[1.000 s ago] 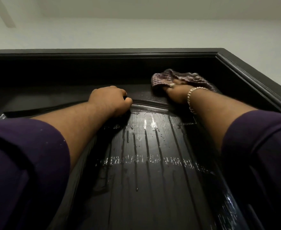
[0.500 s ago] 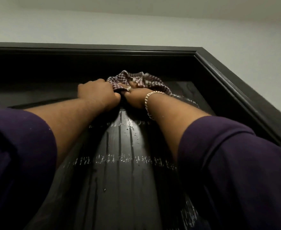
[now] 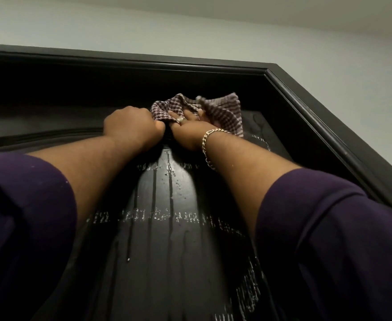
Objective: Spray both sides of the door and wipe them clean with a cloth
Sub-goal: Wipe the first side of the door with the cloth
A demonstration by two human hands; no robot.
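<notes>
This looks like a room in a home. A dark panelled door (image 3: 167,228), wet with running drips, sits in a moulded dark frame (image 3: 306,107), set into a plain pale wall (image 3: 329,54) beneath a white ceiling (image 3: 283,8).

Dark purple sleeves (image 3: 343,239); gold chain bracelet (image 3: 206,144) and ring (image 3: 179,119) on right.
</notes>
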